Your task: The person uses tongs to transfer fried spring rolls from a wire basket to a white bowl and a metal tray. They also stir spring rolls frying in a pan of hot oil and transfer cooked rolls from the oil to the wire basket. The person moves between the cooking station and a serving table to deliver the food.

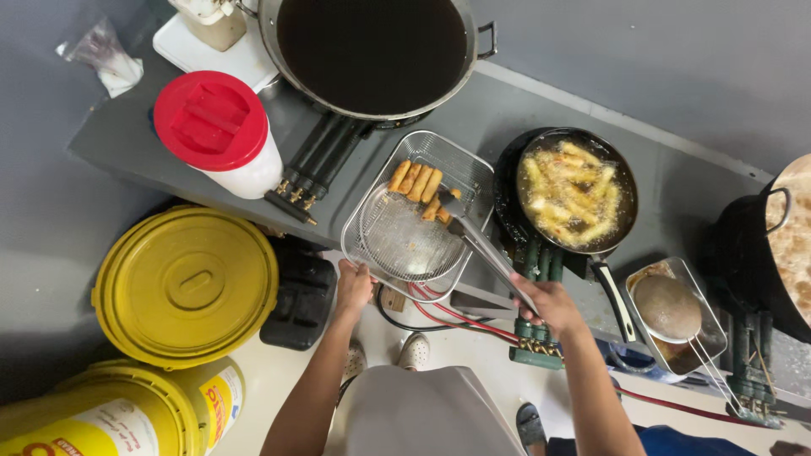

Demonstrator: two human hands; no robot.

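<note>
Left hand [353, 287] steadies the square wire-mesh metal tray [397, 245] at six o'clock; right hand [549, 304], grip pinching long steel tongs [486, 249], should lay golden fried rolls [420, 187] gently at twelve o'clock.

A grey counter [541, 101] carries a large wok of dark oil [372, 51] at its back edge. A white tub with a red lid [211, 122] stands near the counter's left corner. A dark pot [760, 253] sits at the right end. Below the counter's left edge stand two yellow-lidded buckets [186, 283] (one mostly cropped).
</note>
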